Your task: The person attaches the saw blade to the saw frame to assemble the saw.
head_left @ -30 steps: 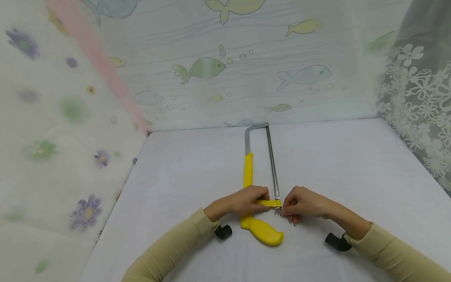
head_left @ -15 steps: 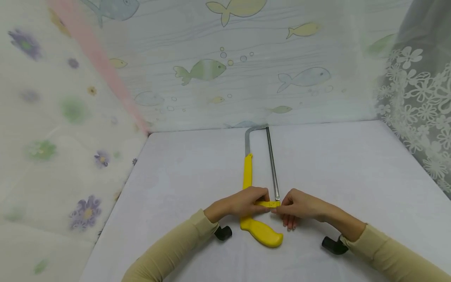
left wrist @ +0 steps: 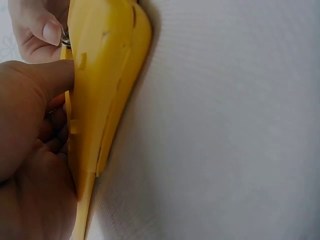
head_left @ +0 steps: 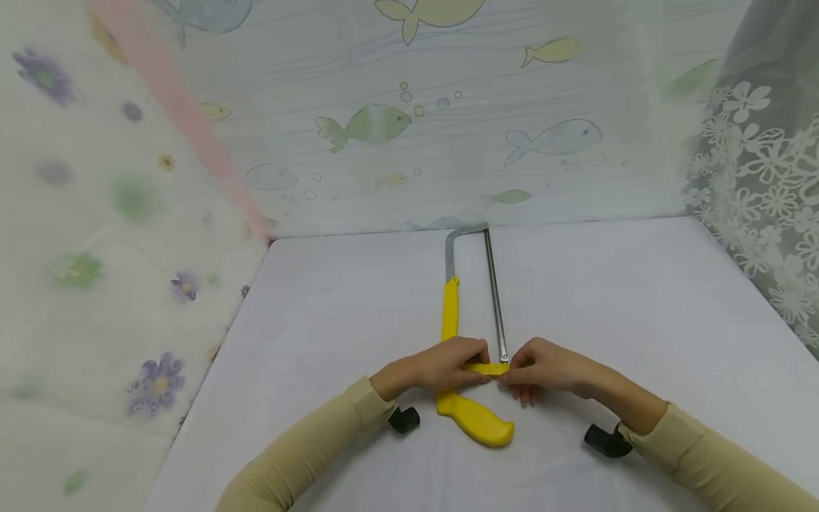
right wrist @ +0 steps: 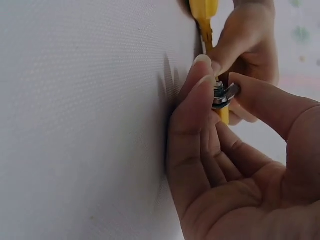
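Note:
A hacksaw (head_left: 451, 309) with a yellow frame and handle lies on the white table, its steel blade (head_left: 495, 299) on the right side. My left hand (head_left: 453, 364) reaches over the frame and grips the yellow crosspiece (head_left: 485, 368) near the handle. At the crosspiece's outer end, a metal wing nut (right wrist: 223, 96) shows in the right wrist view. My right hand (head_left: 550, 368) has its thumb on one wing and its fingers curled round the other side. In the left wrist view, the yellow handle (left wrist: 105, 85) hides part of the left hand's fingers.
The white-covered table (head_left: 345, 299) runs back to a fish-print curtain (head_left: 448, 142). Flowered fabric (head_left: 115, 284) hangs at the left, lace (head_left: 774, 178) at the right. Black wrist-worn devices (head_left: 404, 420) stick out below the sleeves.
The right hand has shifted slightly left, then a little up, about the wing nut, its thumb and fingers changing position. The left hand and hacksaw stay in place.

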A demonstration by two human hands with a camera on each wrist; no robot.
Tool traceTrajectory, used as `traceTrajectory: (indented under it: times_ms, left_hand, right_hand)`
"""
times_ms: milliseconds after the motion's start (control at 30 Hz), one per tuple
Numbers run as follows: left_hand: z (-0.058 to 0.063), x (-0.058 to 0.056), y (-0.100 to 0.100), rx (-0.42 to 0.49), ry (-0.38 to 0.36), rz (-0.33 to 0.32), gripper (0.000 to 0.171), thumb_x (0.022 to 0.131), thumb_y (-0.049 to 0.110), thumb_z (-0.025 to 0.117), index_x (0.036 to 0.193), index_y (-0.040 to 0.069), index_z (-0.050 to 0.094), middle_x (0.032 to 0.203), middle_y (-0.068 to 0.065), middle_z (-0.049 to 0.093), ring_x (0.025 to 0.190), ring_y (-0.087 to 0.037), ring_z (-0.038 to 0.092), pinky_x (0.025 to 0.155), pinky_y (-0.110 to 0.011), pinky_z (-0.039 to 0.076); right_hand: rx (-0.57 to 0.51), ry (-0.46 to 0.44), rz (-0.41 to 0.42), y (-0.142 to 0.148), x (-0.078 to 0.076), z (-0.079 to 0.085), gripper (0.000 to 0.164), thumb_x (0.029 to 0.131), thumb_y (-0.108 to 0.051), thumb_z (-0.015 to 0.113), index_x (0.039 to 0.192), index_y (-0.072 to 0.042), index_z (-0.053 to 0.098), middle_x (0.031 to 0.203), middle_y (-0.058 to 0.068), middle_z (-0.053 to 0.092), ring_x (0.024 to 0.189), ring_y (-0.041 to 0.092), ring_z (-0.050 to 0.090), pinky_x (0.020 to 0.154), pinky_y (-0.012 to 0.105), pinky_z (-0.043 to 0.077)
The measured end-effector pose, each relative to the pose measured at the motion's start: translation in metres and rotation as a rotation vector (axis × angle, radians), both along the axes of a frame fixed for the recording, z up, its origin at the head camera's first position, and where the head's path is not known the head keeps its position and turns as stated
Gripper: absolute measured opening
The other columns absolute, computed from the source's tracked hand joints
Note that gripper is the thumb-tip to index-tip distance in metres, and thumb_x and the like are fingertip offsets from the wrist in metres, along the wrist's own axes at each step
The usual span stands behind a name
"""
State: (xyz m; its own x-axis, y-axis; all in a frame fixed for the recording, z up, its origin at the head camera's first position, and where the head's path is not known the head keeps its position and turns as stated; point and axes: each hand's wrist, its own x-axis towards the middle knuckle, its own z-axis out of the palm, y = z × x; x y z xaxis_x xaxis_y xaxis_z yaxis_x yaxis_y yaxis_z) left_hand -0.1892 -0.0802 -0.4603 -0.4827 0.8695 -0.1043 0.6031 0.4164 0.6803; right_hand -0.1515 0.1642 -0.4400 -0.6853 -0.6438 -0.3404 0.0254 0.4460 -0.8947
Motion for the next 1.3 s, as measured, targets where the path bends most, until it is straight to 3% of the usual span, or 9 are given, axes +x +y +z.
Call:
traceTrajectory:
  times_ms: [267,433,767,1067,1300]
  left_hand:
    - [-0.001,-0.001,0.000,0.000,-0.010,0.008,0.011,0.101,0.019,0.067,0.102,0.014,0.058,0.091,0.007,0.061,0.079,-0.005,0.049,0.071,-0.015,0.041]
    - [0.000,0.000,0.001,0.005,-0.015,0.012,0.011,0.101,0.018,0.068,0.101,0.013,0.058,0.091,0.006,0.061,0.079,-0.006,0.049,0.072,-0.016,0.041]
    - [0.000,0.001,0.001,0.014,-0.010,0.023,0.011,0.100,0.018,0.068,0.101,0.013,0.058,0.091,0.006,0.060,0.079,-0.006,0.049,0.072,-0.015,0.041]
    - [0.000,0.000,0.000,-0.001,-0.005,0.024,0.012,0.100,0.019,0.068,0.102,0.013,0.058,0.091,0.005,0.060,0.081,-0.006,0.050,0.074,-0.016,0.042]
    - [-0.001,0.000,0.001,0.016,-0.009,0.023,0.012,0.099,0.018,0.070,0.101,0.013,0.059,0.092,0.006,0.061,0.081,-0.006,0.051,0.074,-0.016,0.043]
  right_hand:
    - [-0.195,-0.179,0.094,0.011,-0.009,-0.010,0.022,0.102,-0.010,0.063,0.106,0.010,0.071,0.093,0.020,0.073,0.078,0.019,0.070,0.074,0.031,0.060]
    - [-0.258,-0.225,0.152,0.016,-0.015,-0.016,0.022,0.102,-0.005,0.061,0.111,0.013,0.069,0.098,0.024,0.072,0.083,0.019,0.072,0.078,0.032,0.060]
    - [-0.312,-0.223,0.204,0.021,-0.020,-0.023,0.022,0.102,-0.002,0.060,0.114,0.014,0.068,0.103,0.032,0.071,0.090,0.021,0.074,0.081,0.035,0.060]
    - [-0.252,-0.152,0.202,0.020,-0.019,-0.022,0.019,0.102,-0.006,0.061,0.110,0.009,0.070,0.099,0.026,0.073,0.084,0.020,0.073,0.079,0.035,0.060]
    - [-0.218,-0.160,0.168,0.019,-0.017,-0.019,0.019,0.101,-0.006,0.062,0.110,0.008,0.071,0.099,0.025,0.073,0.083,0.021,0.073,0.078,0.034,0.060]
